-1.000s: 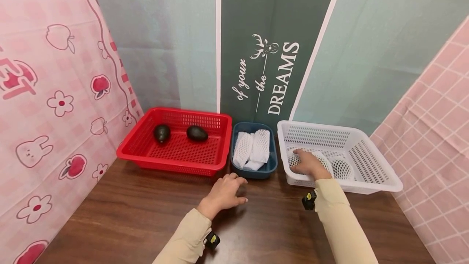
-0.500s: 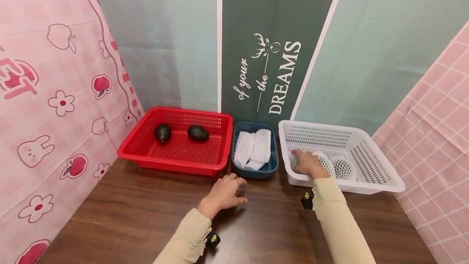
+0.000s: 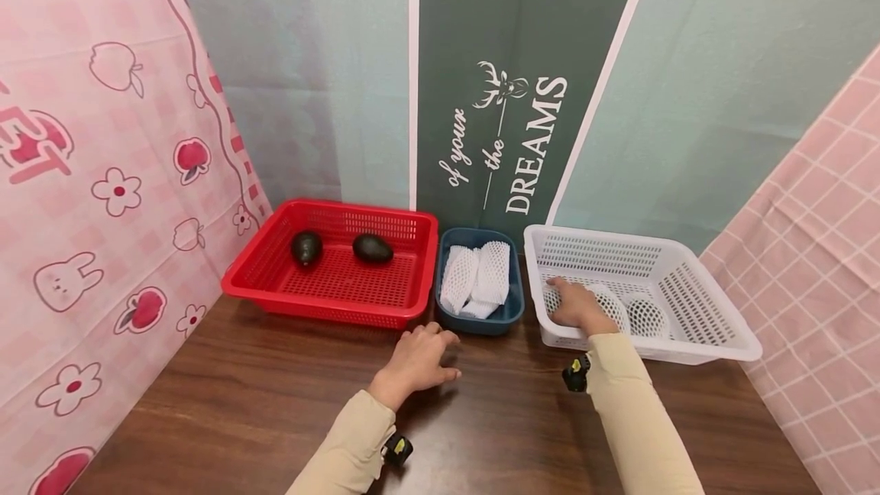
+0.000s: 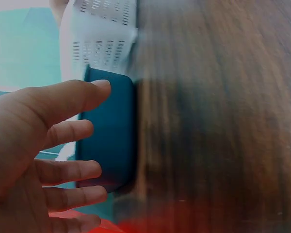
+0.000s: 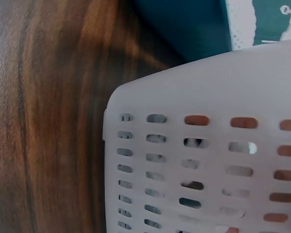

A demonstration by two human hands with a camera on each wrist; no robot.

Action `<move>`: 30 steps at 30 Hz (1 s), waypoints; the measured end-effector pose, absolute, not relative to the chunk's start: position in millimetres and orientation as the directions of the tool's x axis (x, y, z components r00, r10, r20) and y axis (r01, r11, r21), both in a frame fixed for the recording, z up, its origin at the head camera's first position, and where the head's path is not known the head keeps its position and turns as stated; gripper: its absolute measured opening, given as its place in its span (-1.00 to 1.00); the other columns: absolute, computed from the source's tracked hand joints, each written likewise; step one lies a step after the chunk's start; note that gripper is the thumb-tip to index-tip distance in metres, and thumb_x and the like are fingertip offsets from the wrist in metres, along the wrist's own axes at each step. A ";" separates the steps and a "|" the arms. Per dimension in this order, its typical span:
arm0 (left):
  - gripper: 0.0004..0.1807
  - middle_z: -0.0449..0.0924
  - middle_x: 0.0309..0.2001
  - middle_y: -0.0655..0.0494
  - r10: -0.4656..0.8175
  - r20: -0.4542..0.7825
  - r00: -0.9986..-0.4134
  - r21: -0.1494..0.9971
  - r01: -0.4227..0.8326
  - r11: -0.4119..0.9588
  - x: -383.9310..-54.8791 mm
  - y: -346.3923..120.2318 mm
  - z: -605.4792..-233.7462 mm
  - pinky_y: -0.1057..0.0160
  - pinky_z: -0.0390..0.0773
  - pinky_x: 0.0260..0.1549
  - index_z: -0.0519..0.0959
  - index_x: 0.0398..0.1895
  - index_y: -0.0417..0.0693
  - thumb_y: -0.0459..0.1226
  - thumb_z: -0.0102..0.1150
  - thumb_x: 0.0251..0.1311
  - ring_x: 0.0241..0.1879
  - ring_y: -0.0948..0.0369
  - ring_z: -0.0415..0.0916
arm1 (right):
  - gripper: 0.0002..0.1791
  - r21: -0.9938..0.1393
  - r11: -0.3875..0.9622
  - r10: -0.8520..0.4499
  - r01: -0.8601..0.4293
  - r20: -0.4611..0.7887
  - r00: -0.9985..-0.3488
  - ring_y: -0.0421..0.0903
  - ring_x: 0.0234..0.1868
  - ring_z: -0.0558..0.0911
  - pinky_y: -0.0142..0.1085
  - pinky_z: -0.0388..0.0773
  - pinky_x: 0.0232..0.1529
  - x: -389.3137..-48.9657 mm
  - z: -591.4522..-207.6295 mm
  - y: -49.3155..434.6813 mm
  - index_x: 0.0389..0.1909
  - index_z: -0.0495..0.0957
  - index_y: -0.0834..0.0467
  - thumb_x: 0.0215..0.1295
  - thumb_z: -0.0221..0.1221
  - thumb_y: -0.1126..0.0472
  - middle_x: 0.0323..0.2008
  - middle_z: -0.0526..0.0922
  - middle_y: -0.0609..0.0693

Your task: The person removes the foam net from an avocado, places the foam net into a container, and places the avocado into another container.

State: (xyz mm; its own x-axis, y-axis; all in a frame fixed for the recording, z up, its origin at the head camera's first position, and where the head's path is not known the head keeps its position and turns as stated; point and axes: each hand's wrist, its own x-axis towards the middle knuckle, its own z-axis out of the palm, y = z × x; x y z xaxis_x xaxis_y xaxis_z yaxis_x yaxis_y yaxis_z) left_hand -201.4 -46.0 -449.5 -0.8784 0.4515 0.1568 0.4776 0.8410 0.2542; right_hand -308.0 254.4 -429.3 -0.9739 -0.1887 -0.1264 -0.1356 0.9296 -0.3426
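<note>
The left hand (image 3: pixel 416 359) is spread near the blue box (image 3: pixel 480 325). The right hand (image 3: pixel 579 307) is down in the white basket (image 3: pixel 596 253), at the netted fruit (image 3: pixel 551 299) in the left end; I cannot tell if it grips. The fruit looks firm but may bruise. Its soft net (image 3: pixel 550 301) could slide, so hold it round the middle.

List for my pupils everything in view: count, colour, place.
Left basket: 1, red, on table
Fruits: 2, blackish-green, in left basket
Tub: 1, blue, between baskets
Foam nets: at least 3, white, in tub
Right basket: 1, white, on table
Wrapped items: at least 3, white netting, right basket
Table: 1, brown, beneath
Backdrop: 1, green, behind
Side hangings: 2, pink, either side
Wrist cameras: 2, black, wrists
Sleeves: 2, beige, arms
Left hand: 1, bare, near tub
Right hand: 1, bare, inside right basket
</note>
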 end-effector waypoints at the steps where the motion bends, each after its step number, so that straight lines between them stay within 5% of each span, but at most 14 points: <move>1: -0.51 0.50 -0.22 0.07 0.450 0.161 -0.878 0.249 0.478 0.843 -200.8 -46.0 -446.5 0.14 0.41 -0.40 0.61 -0.07 0.08 0.03 0.37 -0.11 -0.25 0.09 0.47 | -0.26 -0.349 0.927 -0.186 -0.135 -0.115 -0.976 0.26 -0.07 0.42 0.10 0.37 -0.11 -306.9 -427.4 255.3 0.23 0.28 0.30 -0.06 0.28 0.29 0.04 0.40 0.42; 11: -0.47 0.50 -0.15 0.04 0.447 0.223 -0.866 0.260 0.494 0.830 -197.7 -45.8 -412.8 0.09 0.42 -0.32 0.59 -0.02 0.04 0.04 0.34 -0.08 -0.16 0.08 0.46 | -0.17 -0.390 0.911 -0.147 -0.138 0.006 -0.989 0.30 -0.04 0.39 0.16 0.34 -0.07 -301.6 -395.5 258.7 0.24 0.22 0.32 -0.07 0.33 0.17 0.02 0.38 0.43; 30: -0.47 0.49 -0.10 0.02 0.482 0.272 -0.833 0.234 0.543 0.806 -182.1 -57.3 -408.5 0.09 0.42 -0.27 0.57 0.01 0.04 0.03 0.32 -0.05 -0.15 0.07 0.45 | -0.15 -0.383 0.898 -0.191 -0.216 0.104 -0.976 0.37 0.07 0.30 0.24 0.21 0.03 -282.0 -382.4 254.9 0.26 0.23 0.33 -0.09 0.35 0.22 0.10 0.33 0.43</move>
State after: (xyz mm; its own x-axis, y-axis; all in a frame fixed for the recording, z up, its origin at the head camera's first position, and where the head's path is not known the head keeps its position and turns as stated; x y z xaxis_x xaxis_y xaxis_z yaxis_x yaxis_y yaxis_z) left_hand -182.1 -57.3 -408.5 -0.8327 0.4825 0.2717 0.5434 0.8063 0.2336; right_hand -282.0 254.9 -382.4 -0.9761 -0.1907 0.1039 -0.2162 0.8979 -0.3834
